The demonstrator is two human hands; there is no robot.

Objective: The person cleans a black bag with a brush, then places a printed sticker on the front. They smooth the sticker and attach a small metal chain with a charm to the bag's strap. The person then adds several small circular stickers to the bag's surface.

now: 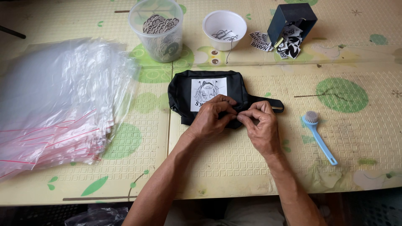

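Note:
A small black pouch bag with a white printed patch lies flat on the patterned mat. My left hand and my right hand meet at its near right edge, fingertips pinched together on the bag's edge, next to its black strap. What the fingertips pinch is too small to make out. Both forearms reach in from the bottom of the view.
A thick pile of clear zip bags covers the left. At the back stand a clear tub of round tags, a white bowl with thin cords, and a tipped dark box spilling printed labels. A blue brush lies right.

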